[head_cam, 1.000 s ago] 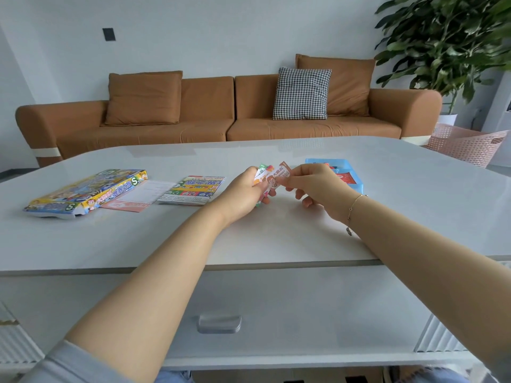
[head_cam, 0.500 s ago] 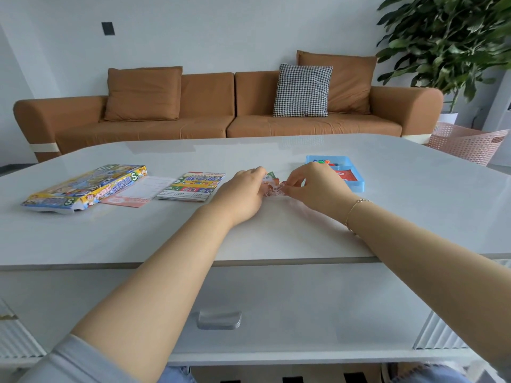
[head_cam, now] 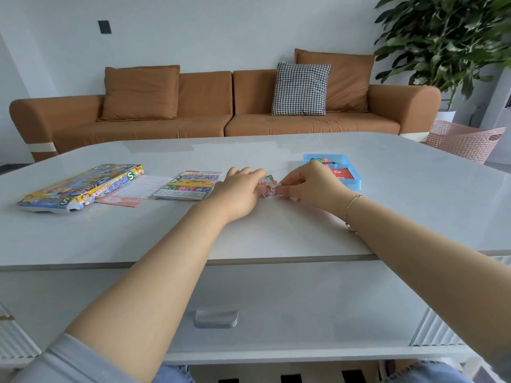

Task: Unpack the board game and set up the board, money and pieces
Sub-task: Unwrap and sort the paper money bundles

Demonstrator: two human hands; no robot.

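Looking across the table (head_cam: 387,217), I see the game box (head_cam: 80,186) far left, folded board (head_cam: 190,185) beside it, blue tray (head_cam: 351,182) right; both my left hand (head_cam: 237,190) and right hand (head_cam: 312,186) pinch the money bundle (head_cam: 268,189) centrally, probably to separate notes.

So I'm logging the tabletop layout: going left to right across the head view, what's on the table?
Game box → pink sheet → folded board → left hand → play money → right hand → blue tray.

Play money (head_cam: 267,189) mostly hidden btwn hands, print unreadable, tray (head_cam: 354,181) contents too small
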